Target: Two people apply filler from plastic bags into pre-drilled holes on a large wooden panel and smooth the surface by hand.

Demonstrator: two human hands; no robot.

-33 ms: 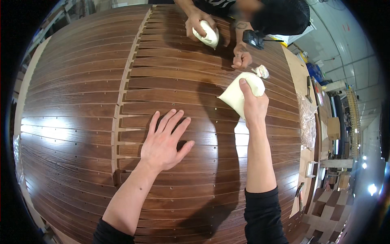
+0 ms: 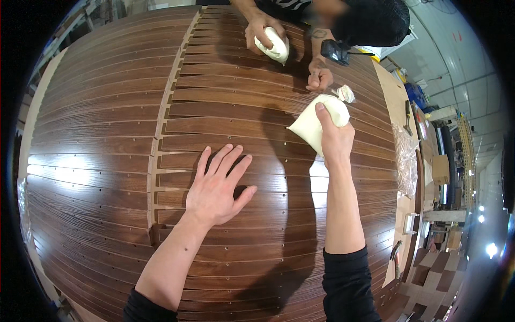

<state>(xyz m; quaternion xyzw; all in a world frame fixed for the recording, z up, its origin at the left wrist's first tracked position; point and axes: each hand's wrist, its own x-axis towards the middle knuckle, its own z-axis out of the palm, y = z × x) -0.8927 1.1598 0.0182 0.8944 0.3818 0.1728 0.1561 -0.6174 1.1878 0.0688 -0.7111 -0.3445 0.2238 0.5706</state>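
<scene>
My right hand [image 2: 338, 140] is wrapped round a soft bag of pale cream filling [image 2: 314, 126], its thumb on top. The bag's pointed corner angles down and left over brown wood-grain strips [image 2: 225, 126] dotted with small holes. A twisted, crumpled end [image 2: 346, 94] sticks out at the bag's far side. My left hand [image 2: 217, 188] lies flat on the strips with its fingers spread, holding nothing. Two of the holes near the bag's tip show pale dots [image 2: 285, 144].
Across the table, a co-worker's hand [image 2: 262, 29] grips another cream bag [image 2: 276, 47]; their other hand [image 2: 320, 78] rests nearby. A pale slotted rail [image 2: 155, 145] runs between two sets of strips. Clear plastic film [image 2: 406, 161] and a hammer-like tool [image 2: 407, 118] lie along the right edge.
</scene>
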